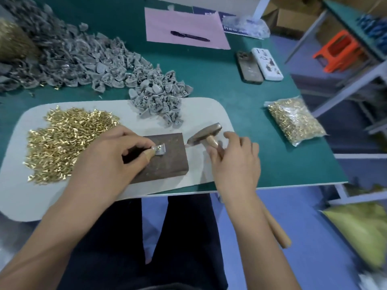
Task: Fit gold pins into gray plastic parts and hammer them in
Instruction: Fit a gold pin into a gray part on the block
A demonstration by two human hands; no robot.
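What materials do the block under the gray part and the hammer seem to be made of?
The block looks like dark metal, possibly steel: dull brown surface with specks and sharp edges, though dense wood is possible. The hammer has a dull metal-looking head and a pale, smooth handle, apparently wood.

Even, soft light; centre fairly sharp, edges blurred and wide-angle warped.

- Green table (240,105) under a pale grey mat (199,109)
- Shiny gold pins (62,143) in a heap
- Dull gray plastic parts (159,97)
- Dark brown block (165,164), lightly speckled
- Pink paper (184,24) under a black pen (189,36)
- Orange stool (337,53)
- Light wooden hammer handle (276,229)
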